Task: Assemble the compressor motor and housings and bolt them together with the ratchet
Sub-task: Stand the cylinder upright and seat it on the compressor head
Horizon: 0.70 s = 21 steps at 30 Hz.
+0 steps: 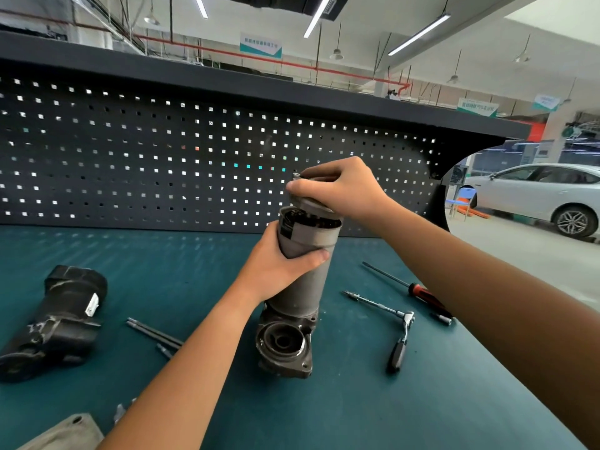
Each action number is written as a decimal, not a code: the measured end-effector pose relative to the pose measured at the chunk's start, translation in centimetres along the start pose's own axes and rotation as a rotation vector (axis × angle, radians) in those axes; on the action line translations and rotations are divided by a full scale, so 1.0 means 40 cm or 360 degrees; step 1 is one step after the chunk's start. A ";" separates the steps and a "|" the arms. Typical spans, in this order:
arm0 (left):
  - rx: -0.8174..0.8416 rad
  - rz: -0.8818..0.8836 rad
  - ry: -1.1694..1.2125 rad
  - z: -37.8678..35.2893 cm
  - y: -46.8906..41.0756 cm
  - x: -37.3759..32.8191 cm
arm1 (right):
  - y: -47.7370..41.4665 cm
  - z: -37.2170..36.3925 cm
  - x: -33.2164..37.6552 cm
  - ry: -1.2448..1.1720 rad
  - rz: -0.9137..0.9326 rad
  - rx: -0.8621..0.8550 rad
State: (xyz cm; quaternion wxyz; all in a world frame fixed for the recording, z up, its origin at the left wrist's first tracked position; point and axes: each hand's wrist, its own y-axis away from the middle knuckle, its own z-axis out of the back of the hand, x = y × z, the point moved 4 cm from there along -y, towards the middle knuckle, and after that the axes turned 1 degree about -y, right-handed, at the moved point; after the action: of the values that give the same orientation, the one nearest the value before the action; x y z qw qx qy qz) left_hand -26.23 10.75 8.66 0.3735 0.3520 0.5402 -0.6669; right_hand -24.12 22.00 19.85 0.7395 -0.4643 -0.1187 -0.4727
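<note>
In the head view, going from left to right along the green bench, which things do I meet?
Black housing → long bolts → grey motor cylinder, gripped by the left hand → ratchet.

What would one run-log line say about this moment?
left hand: grips grey housing | right hand: holds round part at housing's open top | ratchet: lying on bench, untouched | bolting: not yet begun
</note>
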 end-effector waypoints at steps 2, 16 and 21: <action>0.0001 -0.0003 -0.0003 -0.001 -0.001 0.000 | -0.002 -0.004 0.000 -0.0170 -0.0061 0.0016; 0.0027 -0.0010 0.0007 0.004 -0.004 0.006 | -0.002 0.005 -0.011 -0.0151 -0.0282 -0.0047; 0.0016 0.0000 -0.0037 0.006 -0.005 0.008 | 0.003 -0.022 -0.007 0.0116 -0.0130 0.0043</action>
State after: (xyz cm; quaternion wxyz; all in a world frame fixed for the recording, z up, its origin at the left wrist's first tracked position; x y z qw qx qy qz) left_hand -26.57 10.49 8.53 0.3778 0.3462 0.5325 -0.6737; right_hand -24.41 21.47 19.12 0.7295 -0.4316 -0.1169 -0.5175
